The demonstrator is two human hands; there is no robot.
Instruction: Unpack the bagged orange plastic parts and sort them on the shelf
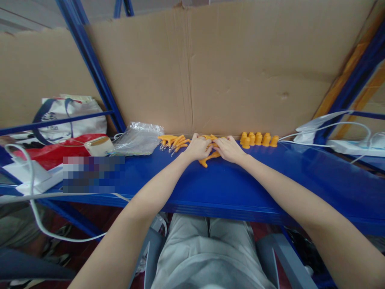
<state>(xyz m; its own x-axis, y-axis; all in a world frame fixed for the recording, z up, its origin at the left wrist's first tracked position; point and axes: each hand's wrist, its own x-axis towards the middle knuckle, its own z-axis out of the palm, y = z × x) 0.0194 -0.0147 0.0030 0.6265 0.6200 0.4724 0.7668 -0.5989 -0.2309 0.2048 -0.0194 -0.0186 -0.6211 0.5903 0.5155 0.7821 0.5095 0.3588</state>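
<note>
My left hand (198, 147) and my right hand (227, 149) are close together at the back of the blue table, fingers curled over orange plastic pieces partly hidden beneath them. One curved orange piece (203, 163) sticks out below the fingers, and another orange bit (210, 137) shows above them. Just left of my left hand lies a group of orange corkscrew handles (174, 140) with metal spirals (172, 149). To the right of my right hand stand several orange bell-shaped caps (258, 139) in rows.
A cardboard sheet (240, 68) walls off the back. Clear plastic bags (138, 138) lie left of the handles, near a red bag (57, 151) and a white tote (72, 116). White cables and a power strip (355, 147) are at the right; blue posts (90, 60) frame the table.
</note>
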